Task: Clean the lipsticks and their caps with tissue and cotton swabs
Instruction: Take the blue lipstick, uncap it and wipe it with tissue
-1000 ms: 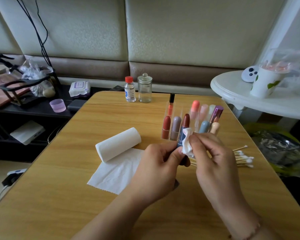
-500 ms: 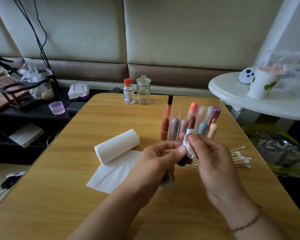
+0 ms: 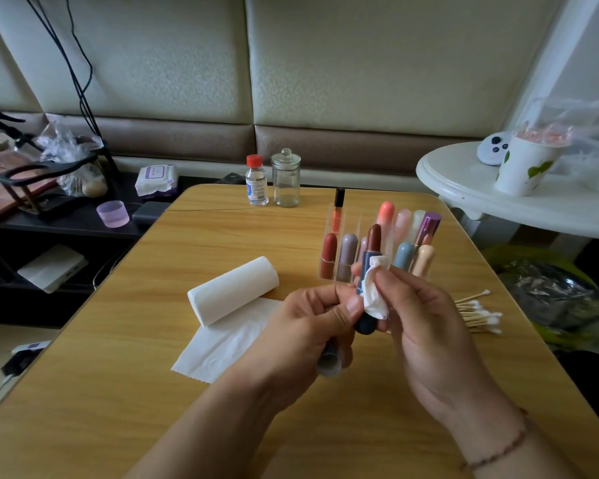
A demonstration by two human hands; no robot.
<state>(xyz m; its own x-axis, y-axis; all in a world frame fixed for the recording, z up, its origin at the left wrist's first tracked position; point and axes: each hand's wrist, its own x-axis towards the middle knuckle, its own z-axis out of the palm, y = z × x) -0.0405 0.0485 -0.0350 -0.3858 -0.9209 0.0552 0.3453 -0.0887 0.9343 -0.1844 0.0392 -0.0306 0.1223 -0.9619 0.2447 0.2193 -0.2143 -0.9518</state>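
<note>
Up front, the left hand [image 3: 312, 326] grips the dark blue base of an open lipstick [image 3: 369, 271], whose brown bullet stands upright above the fingers. A rounded grey piece, apparently its cap [image 3: 329, 361], pokes out below the same hand's palm. The right hand [image 3: 426, 326] pinches a crumpled wad of tissue [image 3: 374, 292] against the side of the lipstick's tube, thumb and fingers curled round it. Just beyond both hands stands a clear organiser [image 3: 353, 243] filled with upright lipsticks in red, mauve, coral, pink, blue, cream and purple. To the right of the right hand lies a heap of cotton swabs [image 3: 478, 311] on the bench [image 3: 118, 392]. To the left of the left hand a flat sheet of tissue [image 3: 222, 344] lies under a white tissue roll [image 3: 232, 288]. Farther off stand a red-capped bottle [image 3: 256, 181] and a glass jar [image 3: 286, 179].
</note>
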